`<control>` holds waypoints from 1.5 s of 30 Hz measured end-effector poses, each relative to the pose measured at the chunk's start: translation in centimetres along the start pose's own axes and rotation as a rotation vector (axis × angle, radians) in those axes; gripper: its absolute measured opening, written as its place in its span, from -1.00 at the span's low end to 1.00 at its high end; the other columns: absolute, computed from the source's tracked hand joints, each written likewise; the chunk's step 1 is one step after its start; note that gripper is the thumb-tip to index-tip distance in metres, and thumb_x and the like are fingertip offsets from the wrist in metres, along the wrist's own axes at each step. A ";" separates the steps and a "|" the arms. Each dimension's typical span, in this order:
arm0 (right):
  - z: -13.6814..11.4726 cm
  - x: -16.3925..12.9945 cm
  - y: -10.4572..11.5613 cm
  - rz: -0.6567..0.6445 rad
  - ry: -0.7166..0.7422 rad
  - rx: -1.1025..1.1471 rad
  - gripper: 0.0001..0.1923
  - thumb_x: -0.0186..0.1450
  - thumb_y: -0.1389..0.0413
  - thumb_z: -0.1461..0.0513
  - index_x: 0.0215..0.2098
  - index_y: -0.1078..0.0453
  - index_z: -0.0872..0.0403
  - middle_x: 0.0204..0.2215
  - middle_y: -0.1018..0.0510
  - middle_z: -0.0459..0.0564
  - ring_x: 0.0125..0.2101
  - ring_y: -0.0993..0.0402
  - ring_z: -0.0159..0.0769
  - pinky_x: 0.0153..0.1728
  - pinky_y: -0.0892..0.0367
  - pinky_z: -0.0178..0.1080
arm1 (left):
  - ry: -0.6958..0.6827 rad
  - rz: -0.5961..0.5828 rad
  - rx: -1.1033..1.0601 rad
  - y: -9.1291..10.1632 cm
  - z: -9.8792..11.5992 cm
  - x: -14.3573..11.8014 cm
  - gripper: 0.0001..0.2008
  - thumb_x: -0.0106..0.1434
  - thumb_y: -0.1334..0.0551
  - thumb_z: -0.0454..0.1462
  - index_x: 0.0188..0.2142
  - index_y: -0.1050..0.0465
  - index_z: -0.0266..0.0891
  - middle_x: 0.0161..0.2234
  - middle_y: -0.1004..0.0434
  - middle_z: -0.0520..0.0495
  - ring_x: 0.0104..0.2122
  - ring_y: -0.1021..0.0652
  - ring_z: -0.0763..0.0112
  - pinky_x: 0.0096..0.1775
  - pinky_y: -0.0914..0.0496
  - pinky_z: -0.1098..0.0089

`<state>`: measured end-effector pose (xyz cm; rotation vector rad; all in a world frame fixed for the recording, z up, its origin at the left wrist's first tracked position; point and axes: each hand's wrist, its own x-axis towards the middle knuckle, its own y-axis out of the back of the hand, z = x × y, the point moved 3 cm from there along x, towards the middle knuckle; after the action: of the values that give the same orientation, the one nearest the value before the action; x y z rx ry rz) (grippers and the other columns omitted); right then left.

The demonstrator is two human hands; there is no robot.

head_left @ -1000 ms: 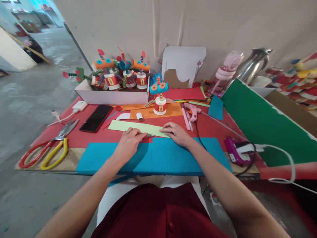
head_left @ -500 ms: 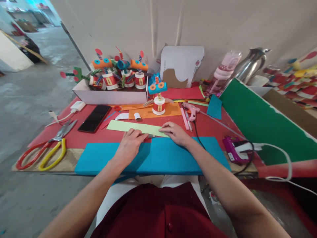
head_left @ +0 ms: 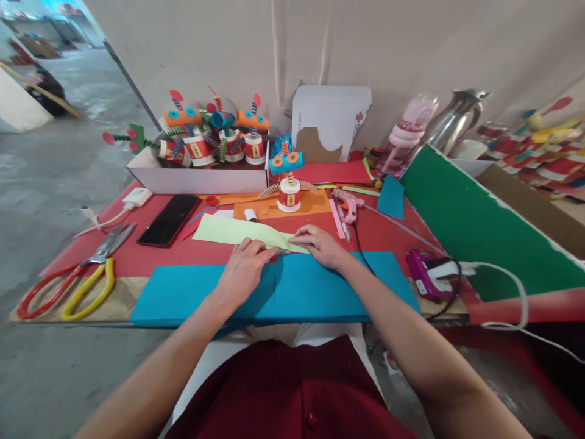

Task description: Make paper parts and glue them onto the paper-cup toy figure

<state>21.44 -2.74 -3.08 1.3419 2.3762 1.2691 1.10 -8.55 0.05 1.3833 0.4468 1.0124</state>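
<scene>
A light green paper strip (head_left: 228, 230) lies on the red table covering, its right part creased and bowed upward near my fingers. My right hand (head_left: 319, 245) presses its fingertips together on the strip's right end. At the strip's near edge, my left hand (head_left: 247, 265) has its fingers closed on a thin grey rod (head_left: 284, 251); only a short length of it shows, so its kind is unclear. Both wrists hover over a blue sheet (head_left: 292, 292). Behind the strip stands a paper-cup robot figure (head_left: 289, 194) with a blue head and spring arms.
At the left are large scissors (head_left: 98, 256) and a black phone (head_left: 169, 219). A white box (head_left: 196, 180) holds several similar figures. To the right lie a pink glue gun (head_left: 350, 204), a purple power socket (head_left: 427, 274) and a green board (head_left: 484, 231). A small white roll (head_left: 251, 214) sits behind the strip.
The strip, flat before, now bows up and creases at its right part, with its left end shifted slightly. My hands stay nearly in place; the whole view has moved a little.
</scene>
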 end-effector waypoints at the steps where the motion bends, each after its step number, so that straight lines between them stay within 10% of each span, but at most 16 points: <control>1: 0.0 0.0 0.0 -0.002 -0.001 0.005 -0.62 0.31 0.04 0.38 -0.05 -0.50 -0.05 -0.15 -0.42 0.06 -0.11 -0.37 -0.23 -0.05 -0.32 -0.09 | -0.001 0.001 0.000 0.0 0.1 0.0 -0.63 0.36 0.06 -0.35 -0.01 -0.46 -0.18 -0.25 -0.40 -0.15 -0.22 -0.32 0.24 -0.17 -0.29 0.23; 33: 0.3 -0.1 0.1 -0.001 -0.024 0.018 -0.45 0.15 0.10 0.54 -0.08 -0.51 0.02 -0.13 -0.44 0.05 -0.09 -0.37 -0.27 -0.02 -0.30 -0.14 | -0.078 -0.001 -0.078 0.4 1.8 -0.1 -0.67 0.36 0.01 -0.36 -0.01 -0.45 -0.21 -0.20 -0.45 -0.15 -0.17 -0.37 0.24 -0.14 -0.34 0.22; 41: -3.6 2.8 0.0 0.049 -0.003 -0.121 -0.74 0.34 -0.01 0.30 -0.09 -0.49 0.14 -0.24 -0.56 0.10 -0.20 -0.43 -0.25 -0.13 -0.30 -0.22 | 0.125 0.341 0.018 8.0 -4.0 -1.6 -0.71 0.35 -0.05 -0.27 0.01 -0.40 -0.06 -0.15 -0.42 -0.10 -0.14 -0.43 0.25 -0.06 -0.36 0.22; 45: -7.0 6.3 -2.8 0.187 0.031 -0.164 -0.76 0.38 0.01 0.23 -0.23 -0.50 0.11 -0.31 -0.59 0.03 -0.27 -0.45 -0.31 -0.23 -0.26 -0.31 | 0.275 0.229 0.152 8.8 -8.7 1.9 -0.68 0.31 -0.06 -0.24 0.04 -0.36 -0.09 -0.13 -0.44 -0.13 -0.08 -0.43 0.15 -0.04 -0.35 0.20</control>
<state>12.54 -2.93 1.02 1.5313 2.1515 1.5074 -7.55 -2.91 7.19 1.4594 0.5879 1.3897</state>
